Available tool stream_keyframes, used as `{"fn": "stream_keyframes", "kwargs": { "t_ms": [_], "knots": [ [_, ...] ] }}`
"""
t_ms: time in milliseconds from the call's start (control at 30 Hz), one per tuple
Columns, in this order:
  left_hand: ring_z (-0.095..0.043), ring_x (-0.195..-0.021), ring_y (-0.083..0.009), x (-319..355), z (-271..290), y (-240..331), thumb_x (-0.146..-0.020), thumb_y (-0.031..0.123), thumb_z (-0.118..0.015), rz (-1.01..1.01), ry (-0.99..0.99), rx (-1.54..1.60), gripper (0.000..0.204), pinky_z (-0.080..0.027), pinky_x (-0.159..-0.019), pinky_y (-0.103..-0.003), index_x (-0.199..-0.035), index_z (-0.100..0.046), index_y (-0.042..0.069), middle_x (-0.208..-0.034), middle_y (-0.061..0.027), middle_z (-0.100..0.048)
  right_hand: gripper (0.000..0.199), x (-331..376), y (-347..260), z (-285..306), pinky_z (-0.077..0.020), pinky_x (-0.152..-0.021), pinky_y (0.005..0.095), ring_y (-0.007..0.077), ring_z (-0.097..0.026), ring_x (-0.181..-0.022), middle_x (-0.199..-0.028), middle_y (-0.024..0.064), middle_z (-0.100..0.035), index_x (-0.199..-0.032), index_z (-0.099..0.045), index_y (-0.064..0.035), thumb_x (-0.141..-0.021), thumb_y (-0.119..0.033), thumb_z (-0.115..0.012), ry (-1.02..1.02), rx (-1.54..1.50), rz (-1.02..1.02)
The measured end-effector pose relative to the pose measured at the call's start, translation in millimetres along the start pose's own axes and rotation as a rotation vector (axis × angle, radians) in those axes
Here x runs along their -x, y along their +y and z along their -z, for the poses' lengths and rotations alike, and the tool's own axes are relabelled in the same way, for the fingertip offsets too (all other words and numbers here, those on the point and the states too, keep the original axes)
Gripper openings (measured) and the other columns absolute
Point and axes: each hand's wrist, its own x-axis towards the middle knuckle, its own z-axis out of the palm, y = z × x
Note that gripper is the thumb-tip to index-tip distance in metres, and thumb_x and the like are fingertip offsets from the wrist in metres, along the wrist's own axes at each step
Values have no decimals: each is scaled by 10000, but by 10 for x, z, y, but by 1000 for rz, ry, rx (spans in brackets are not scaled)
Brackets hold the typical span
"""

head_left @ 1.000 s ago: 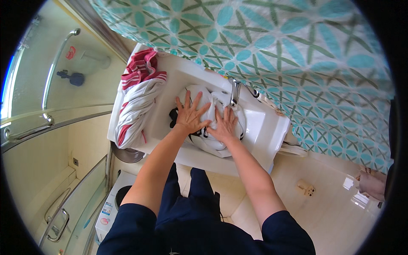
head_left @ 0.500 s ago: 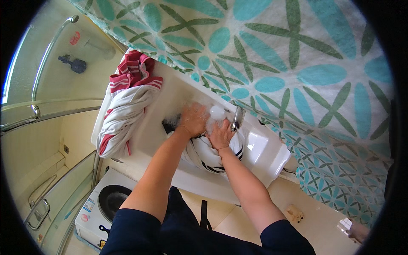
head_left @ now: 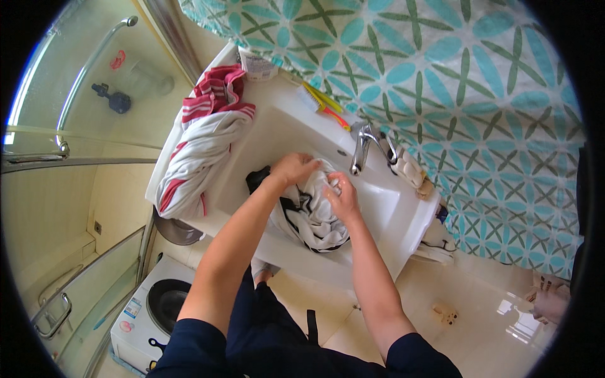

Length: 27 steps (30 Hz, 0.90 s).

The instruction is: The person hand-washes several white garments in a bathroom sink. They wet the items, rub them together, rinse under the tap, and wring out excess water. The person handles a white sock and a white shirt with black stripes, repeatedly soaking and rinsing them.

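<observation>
A white garment with black trim (head_left: pixel 318 230) lies bunched in the white sink (head_left: pixel 384 205), with a dark part of it at the left. My left hand (head_left: pixel 296 169) pinches the fabric at its far edge, fingers curled. Just to the right, my right hand (head_left: pixel 342 198) has its thumb and fingers closed on the same garment, beside a lifted fold. The chrome faucet (head_left: pixel 360 151) stands right behind my right hand, apart from it.
A twisted white and red garment (head_left: pixel 201 148) rests on the sink's left side. Behind the basin lie a yellow-handled brush (head_left: pixel 313 99) and a white tub (head_left: pixel 257 66). A patterned curtain (head_left: pixel 466 107) hangs close at the far right. A white washing machine (head_left: pixel 135 315) stands lower left.
My hands have gone from pressing in foamy water to gripping the garment's fabric. The foam around them no longer shows. The view has shifted, uncovering the faucet, brush and tub behind the curtain.
</observation>
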Motion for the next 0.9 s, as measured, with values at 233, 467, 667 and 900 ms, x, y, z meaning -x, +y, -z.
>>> {"fn": "stream_keyframes", "kwargs": {
  "t_ms": [233,467,667,900],
  "knots": [
    [-140,-1535,-488,1017,100,-72,-792,450,-734,-306,-204,-722,528,-275,-976,-875,-1288,-705,271,-1704,-107,-161,715,572,-529,210,-432,-1077,530,346,-540,-1244,-1406,145,-518,-1364,-657,-153,-739,-435,-858,-372,402,-66],
    [-161,-1524,-491,914,-171,-281,-881,505,-672,-318,26,-908,752,-240,-1017,-862,-1572,-406,376,-1711,-114,-173,973,406,-265,-61,-165,-1186,731,465,-162,-1545,-1724,147,-96,-1612,-367,-224,-799,-540,-798,-472,845,6],
    [-305,-1439,-392,381,-297,-226,-940,430,-622,-262,73,-947,598,-336,-1048,-681,-1514,-494,320,-1571,-88,-393,983,28,209,-298,-232,-1169,696,456,-303,-1484,-1691,158,-241,-1640,-276,-173,-854,-491,-773,-415,795,-143],
    [-593,-1159,-354,-246,-361,-147,-915,353,-627,-264,159,-908,263,-474,-888,-553,-1118,-730,222,-1239,-78,-650,481,-334,588,-489,-459,-996,546,440,-611,-1152,-1221,244,-642,-1250,-644,-34,-853,-303,-671,208,749,-45]
  ]
}}
